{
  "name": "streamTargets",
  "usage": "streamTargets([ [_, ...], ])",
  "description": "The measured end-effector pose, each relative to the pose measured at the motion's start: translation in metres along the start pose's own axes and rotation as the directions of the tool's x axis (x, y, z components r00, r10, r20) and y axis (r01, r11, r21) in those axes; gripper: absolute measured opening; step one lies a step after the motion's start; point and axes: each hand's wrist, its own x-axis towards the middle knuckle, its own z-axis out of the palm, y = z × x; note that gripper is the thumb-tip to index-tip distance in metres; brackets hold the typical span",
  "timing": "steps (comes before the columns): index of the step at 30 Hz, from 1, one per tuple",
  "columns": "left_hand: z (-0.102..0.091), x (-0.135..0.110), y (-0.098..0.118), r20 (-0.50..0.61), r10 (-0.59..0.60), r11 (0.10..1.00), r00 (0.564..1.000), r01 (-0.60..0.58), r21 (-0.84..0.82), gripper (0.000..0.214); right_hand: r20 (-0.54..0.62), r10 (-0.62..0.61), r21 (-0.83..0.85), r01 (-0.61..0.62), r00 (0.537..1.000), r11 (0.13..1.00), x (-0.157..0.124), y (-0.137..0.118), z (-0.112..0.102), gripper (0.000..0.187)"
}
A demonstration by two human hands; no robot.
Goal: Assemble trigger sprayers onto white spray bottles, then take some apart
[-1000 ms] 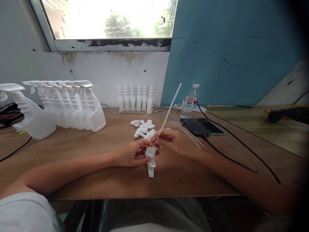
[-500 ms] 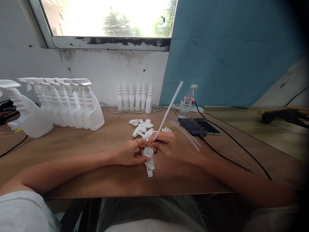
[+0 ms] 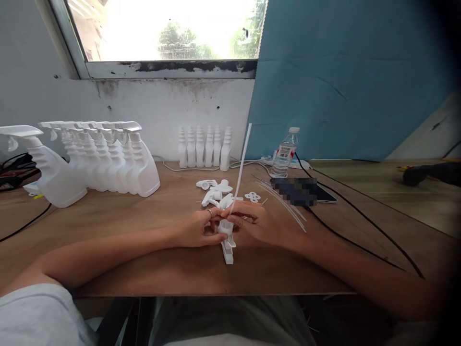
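My left hand (image 3: 203, 228) is closed around a white trigger spray head (image 3: 227, 245), which lies on the table with its round collar toward me and its thumb side pressed by my thumb. My right hand (image 3: 252, 221) pinches a thin white plastic tube (image 3: 242, 166) near its lower end. The tube rises steeply from the fingers, and its lower end, at the collar, is hidden by them. Just beyond my hands lies a small pile of loose white spray heads (image 3: 217, 194). Several small white rings (image 3: 252, 197) lie to their right.
White spray bottles (image 3: 142, 168) stand in a row at the left, with smaller white bottles (image 3: 225, 149) by the wall. To the right are loose tubes (image 3: 288, 211), a water bottle (image 3: 284, 154), a dark phone-like device (image 3: 326, 194) and black cables (image 3: 363, 218) across the wooden table (image 3: 162, 274).
The tube has swung from a rightward slant to nearly upright. My right hand has turned slightly with it, while my left hand keeps its hold on the spray head. The view has shifted a little.
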Motion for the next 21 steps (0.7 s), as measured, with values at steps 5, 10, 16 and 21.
streamTargets([
  [5,-0.004,-0.002,0.000,-0.037,0.166,0.986,0.985,-0.165,0.040,0.040,-0.012,-0.078,-0.046,0.077,0.997,0.996,-0.003,0.001,-0.002,0.016],
  [10,-0.007,-0.004,-0.006,-0.116,0.207,0.978,0.971,-0.202,0.059,0.053,-0.025,-0.122,-0.041,0.121,0.992,0.992,-0.004,-0.001,-0.001,0.013],
  [16,-0.005,-0.008,-0.016,-0.108,0.242,0.970,0.964,-0.236,0.063,0.053,-0.032,-0.184,-0.078,0.181,0.982,0.980,-0.008,0.006,0.003,0.011],
  [21,-0.015,0.001,-0.021,-0.207,0.342,0.935,0.917,-0.310,0.172,0.050,-0.026,-0.164,-0.082,0.161,0.986,0.984,-0.008,0.003,0.002,0.011],
])
